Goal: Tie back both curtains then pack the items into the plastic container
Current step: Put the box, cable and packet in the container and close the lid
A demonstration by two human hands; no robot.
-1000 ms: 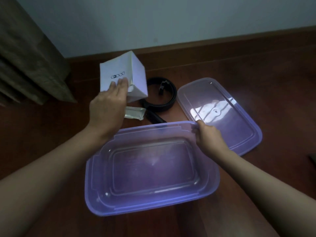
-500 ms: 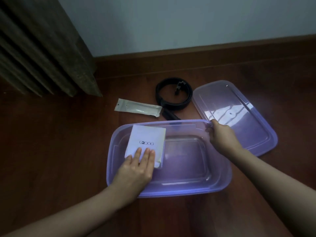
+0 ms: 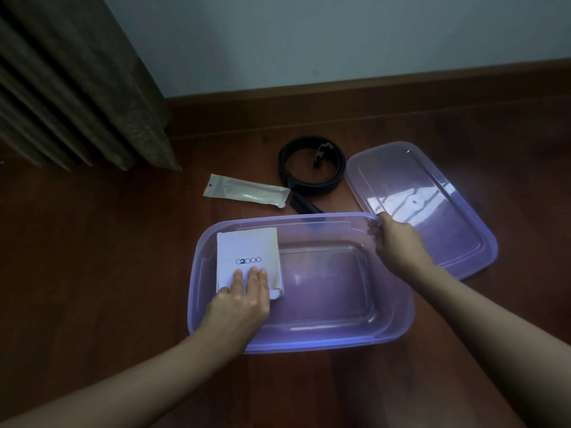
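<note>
- Left hand: fingers flat and together, pressing the white box, which lies inside the plastic container against its left wall.
- Right hand: closed over the container's far right rim corner, steadying it.
- Pouch and coiled black belt: unpacked, on the floor beyond the container; lid lies to the right, its edge tucked close behind the right hand.
- Risk: the light container may slide or tip if the rim grip loosens.
- Risk: the belt may uncoil when lifted, spilling over the rim and blocking the lid.
</note>
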